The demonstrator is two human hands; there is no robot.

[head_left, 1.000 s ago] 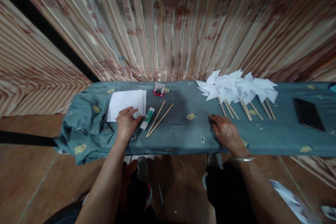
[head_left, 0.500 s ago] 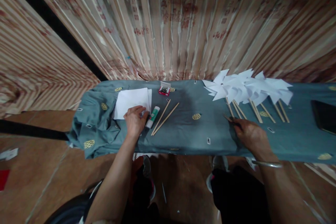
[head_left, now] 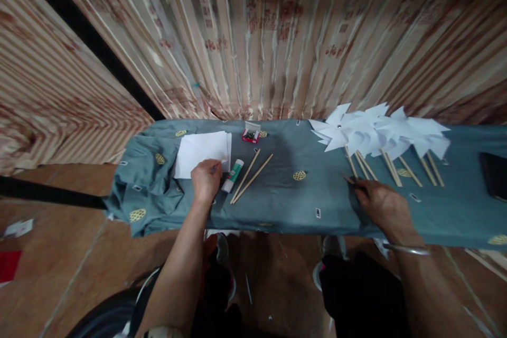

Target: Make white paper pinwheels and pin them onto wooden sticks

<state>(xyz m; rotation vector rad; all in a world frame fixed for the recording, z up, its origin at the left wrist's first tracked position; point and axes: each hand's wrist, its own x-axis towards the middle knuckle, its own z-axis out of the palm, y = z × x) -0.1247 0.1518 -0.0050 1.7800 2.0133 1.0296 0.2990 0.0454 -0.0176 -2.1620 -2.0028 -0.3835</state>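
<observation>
My left hand is closed over the lower right corner of a stack of white paper sheets. A small bluish-grey thing shows at its fingers, too small to name. Right of it lies a green and white glue stick, then two wooden sticks meeting at their near ends. My right hand is closed around scissors, the slim tip pointing left and the dark handles mostly hidden in the fingers. Beyond that hand lie several overlapping white paper pinwheels on wooden sticks.
A small open red box of shiny pins stands near the back edge. A dark flat device lies at the far right. The narrow table wears a green cloth, bunched at its left end. Behind hangs a striped curtain.
My left hand's fingers have drawn in from resting on the paper to a closed grip. My right hand keeps its hold on the scissors. The whole view has shifted slightly.
</observation>
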